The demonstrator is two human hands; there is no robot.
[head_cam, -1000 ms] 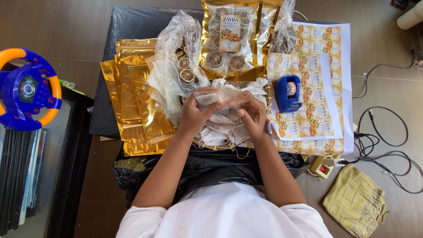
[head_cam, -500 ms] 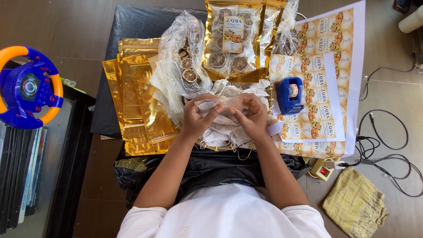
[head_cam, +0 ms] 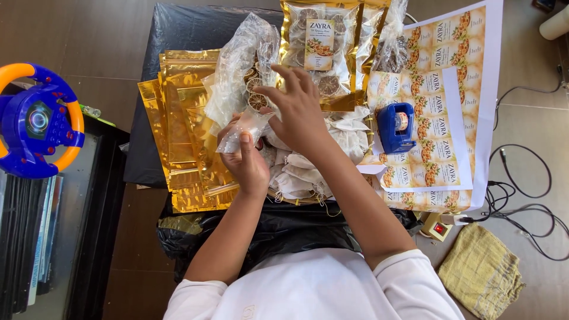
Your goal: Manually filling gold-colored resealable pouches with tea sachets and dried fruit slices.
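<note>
head view: only cam, looks down on counter w/ black cover.
L hand: frame center, fingers clamped on small clear pouch, thumb on top.
small clear pouch: held just above pile of white sachets, center.
R hand: fingers spread apart, holds nothing, over clear bag of dried slices, upper center.
gold pouches: stacked flat, left of hands.
blue tape dispenser: right of center, on label sheets.
yellow cloth: lower right, on floor.
toy steering wheel: far left.
</note>
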